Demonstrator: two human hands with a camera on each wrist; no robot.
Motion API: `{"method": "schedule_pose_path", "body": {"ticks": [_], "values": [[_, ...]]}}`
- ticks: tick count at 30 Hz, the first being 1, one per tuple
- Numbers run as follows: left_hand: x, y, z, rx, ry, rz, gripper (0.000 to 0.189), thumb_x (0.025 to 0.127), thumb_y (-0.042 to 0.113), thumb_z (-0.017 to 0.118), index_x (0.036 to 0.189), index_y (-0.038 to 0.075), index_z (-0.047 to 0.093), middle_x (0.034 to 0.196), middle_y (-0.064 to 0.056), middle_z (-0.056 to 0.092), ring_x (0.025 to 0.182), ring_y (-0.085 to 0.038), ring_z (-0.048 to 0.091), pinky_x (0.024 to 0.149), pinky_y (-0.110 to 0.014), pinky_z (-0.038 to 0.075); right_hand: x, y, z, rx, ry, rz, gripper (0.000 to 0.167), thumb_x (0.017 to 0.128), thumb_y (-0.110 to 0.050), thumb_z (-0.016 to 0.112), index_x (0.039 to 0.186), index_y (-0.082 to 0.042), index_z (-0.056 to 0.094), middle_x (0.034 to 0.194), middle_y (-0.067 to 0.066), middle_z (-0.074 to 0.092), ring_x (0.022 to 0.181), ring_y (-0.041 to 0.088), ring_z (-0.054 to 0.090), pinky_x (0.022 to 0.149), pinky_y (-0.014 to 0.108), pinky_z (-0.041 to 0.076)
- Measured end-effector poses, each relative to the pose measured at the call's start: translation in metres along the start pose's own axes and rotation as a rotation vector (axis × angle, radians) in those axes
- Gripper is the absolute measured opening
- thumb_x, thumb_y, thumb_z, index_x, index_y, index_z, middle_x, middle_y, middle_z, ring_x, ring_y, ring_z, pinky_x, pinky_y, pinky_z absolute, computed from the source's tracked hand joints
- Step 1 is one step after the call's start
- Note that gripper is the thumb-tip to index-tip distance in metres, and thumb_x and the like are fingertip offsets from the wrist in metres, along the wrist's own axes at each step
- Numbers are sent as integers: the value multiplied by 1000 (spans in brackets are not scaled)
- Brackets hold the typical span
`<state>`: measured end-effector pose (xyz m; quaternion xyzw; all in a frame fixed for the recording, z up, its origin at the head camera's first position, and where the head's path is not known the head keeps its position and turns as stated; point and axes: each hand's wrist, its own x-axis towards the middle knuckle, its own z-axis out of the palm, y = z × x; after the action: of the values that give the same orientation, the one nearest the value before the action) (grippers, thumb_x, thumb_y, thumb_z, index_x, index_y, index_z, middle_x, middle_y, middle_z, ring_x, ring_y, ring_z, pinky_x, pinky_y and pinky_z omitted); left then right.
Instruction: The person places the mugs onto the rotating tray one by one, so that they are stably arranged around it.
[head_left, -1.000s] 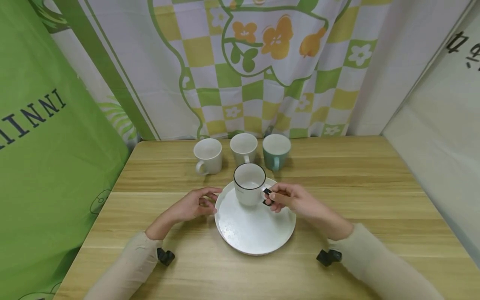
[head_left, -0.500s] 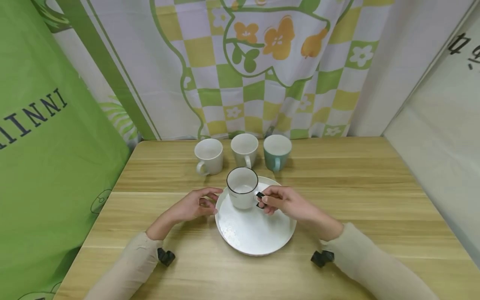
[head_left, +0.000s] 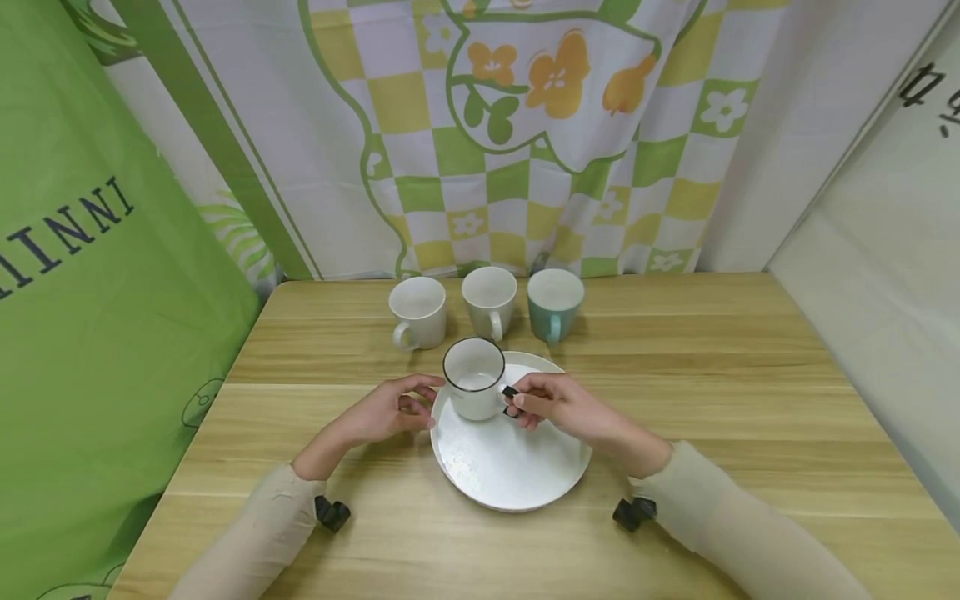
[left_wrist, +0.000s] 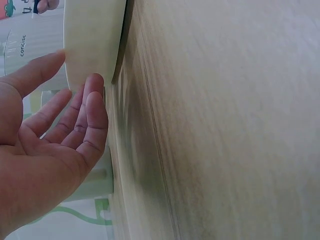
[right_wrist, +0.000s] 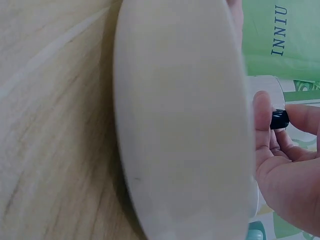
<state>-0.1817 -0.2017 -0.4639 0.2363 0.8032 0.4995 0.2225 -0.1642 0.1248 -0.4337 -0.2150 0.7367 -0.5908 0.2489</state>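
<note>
In the head view, the mug (head_left: 471,402) is at the centre of the frame, upright over the upper left part of the round white tray (head_left: 517,475); whether its base touches the tray cannot be told. The right hand (head_left: 551,404), right of centre, pinches its black handle (head_left: 510,392) between thumb and fingers. The left hand (head_left: 390,410), left of centre, is loosely bent, fingertips at the tray's left edge. Above the mug stand a left cup (head_left: 426,323) and a middle cup (head_left: 486,315), both white, and a teal cup (head_left: 551,317), on the wooden table (head_left: 750,417). A checked curtain (head_left: 510,179) hangs at the top, a green cloth (head_left: 97,350) at the left.

In the left wrist view, the left hand reaches in from the lower left, thumb tip touching the tray's rim, the other fingers beside its wall, grasping nothing. The mug, lettered "concise", shows at the upper left.

In the right wrist view, the tray's wall fills the middle; at the right edge the right hand grips the handle.
</note>
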Motion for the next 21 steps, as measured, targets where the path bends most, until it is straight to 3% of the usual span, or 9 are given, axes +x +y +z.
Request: {"method": "schedule_pose_path", "body": {"ticks": [14, 21], "values": [[0, 2, 0, 12, 9, -5, 59, 89, 2, 73, 142, -3, 48, 124, -29, 59, 93, -22, 68, 77, -21, 57, 3, 4, -2, 12, -8, 19, 27, 103, -9, 52, 119, 12, 58, 109, 33, 66, 81, 13, 66, 77, 28, 60], [0, 3, 0, 9, 11, -10, 61, 88, 1, 73, 143, -2, 47, 124, -28, 60, 93, -24, 69, 80, -22, 56, 5, 5, -6, 38, -14, 17, 35, 98, -5, 58, 130, 8, 50, 107, 36, 67, 81, 26, 71, 78, 38, 61]]}}
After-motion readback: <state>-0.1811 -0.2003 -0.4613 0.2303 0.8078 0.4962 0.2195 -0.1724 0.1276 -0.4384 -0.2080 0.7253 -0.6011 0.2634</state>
